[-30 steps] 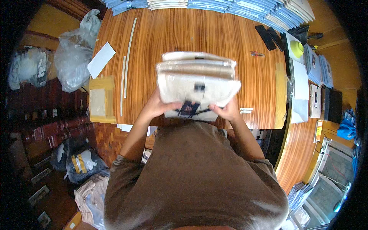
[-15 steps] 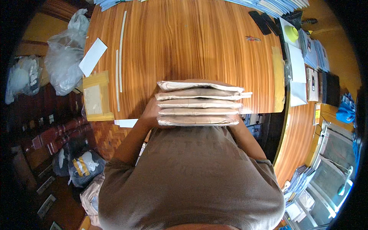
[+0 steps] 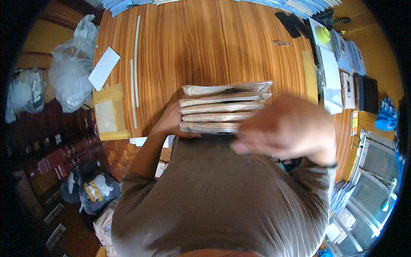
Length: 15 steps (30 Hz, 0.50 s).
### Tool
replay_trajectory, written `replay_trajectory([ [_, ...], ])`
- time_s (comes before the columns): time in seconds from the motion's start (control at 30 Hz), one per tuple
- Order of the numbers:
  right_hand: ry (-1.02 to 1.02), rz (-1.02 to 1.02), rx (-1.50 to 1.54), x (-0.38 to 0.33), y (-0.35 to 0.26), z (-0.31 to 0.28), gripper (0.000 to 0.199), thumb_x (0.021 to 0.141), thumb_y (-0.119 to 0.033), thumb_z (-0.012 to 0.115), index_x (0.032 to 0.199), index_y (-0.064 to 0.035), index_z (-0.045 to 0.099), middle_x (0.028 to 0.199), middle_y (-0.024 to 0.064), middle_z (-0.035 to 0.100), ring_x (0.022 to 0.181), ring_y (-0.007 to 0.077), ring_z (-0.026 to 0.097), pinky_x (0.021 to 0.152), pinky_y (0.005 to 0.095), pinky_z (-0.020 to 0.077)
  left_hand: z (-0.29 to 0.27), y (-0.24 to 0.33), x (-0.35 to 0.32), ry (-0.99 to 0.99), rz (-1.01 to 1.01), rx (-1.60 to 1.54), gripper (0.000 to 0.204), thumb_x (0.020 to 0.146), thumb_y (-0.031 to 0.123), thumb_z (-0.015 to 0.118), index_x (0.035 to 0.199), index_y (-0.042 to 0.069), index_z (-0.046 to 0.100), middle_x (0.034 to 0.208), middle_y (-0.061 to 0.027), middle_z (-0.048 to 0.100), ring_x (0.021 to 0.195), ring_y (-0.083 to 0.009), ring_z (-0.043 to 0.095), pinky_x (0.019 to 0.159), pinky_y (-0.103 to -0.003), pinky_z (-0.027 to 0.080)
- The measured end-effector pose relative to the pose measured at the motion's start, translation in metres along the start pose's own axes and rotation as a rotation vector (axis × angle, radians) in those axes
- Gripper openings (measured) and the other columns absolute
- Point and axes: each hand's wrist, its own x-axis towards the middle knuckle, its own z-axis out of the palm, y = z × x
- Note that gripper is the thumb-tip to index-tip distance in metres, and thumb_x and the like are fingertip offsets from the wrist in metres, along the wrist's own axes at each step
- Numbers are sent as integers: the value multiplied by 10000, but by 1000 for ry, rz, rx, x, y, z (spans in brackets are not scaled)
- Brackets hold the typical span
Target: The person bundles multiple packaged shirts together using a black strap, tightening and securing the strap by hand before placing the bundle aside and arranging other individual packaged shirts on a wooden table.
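A stack of several flat beige packets in clear wrap [image 3: 220,107] rests on the wooden table [image 3: 205,47], pressed against my chest. My left hand [image 3: 171,122] holds the stack's left end. My right hand [image 3: 284,126] is raised off the stack, blurred and close to the camera, fingers apart and holding nothing.
A yellow padded envelope [image 3: 109,113], a white paper slip [image 3: 104,68] and thin white strips [image 3: 136,64] lie at the table's left. Clear plastic bags [image 3: 70,73] sit beyond the left edge. Blue-edged stacks [image 3: 299,4] line the far edge; papers and a yellow-green object [image 3: 324,35] are at right.
The stack was lowered from in front of me onto the table against my chest. My right hand has let go of it and lifted toward the camera.
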Motion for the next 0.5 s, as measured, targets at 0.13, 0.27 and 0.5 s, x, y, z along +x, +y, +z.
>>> replay_trajectory([
  [0.13, 550, 44, -425, 97, 109, -32, 339, 1049, -392, 548, 1069, -125, 756, 865, 181, 740, 823, 376, 717, 767, 497, 581, 2, 2, 1, 41, -234, -571, 1009, 594, 509, 950, 1400, 29, 577, 1373, -175, 633, 1302, -346, 585, 1139, -444, 421],
  [0.27, 262, 240, 91, 46, 225, 43, 339, 1010, -375, 649, 1113, -78, 776, 972, 142, 778, 890, 285, 748, 827, 378, 590, 18, -8, -12, 214, -411, -884, 968, 748, 585, 839, 1449, 3, 515, 1368, -161, 634, 1270, -292, 610, 1096, -406, 456],
  [0.5, 955, 373, 927, -67, 198, 282, 870, 920, -726, 575, 1385, 9, 582, 1372, 220, 618, 1235, 328, 629, 1035, 441, 517, 38, 8, -22, 304, -569, -1344, 877, 893, 624, 714, 1452, -16, 497, 1459, -177, 557, 1344, -288, 555, 1087, -460, 491],
])
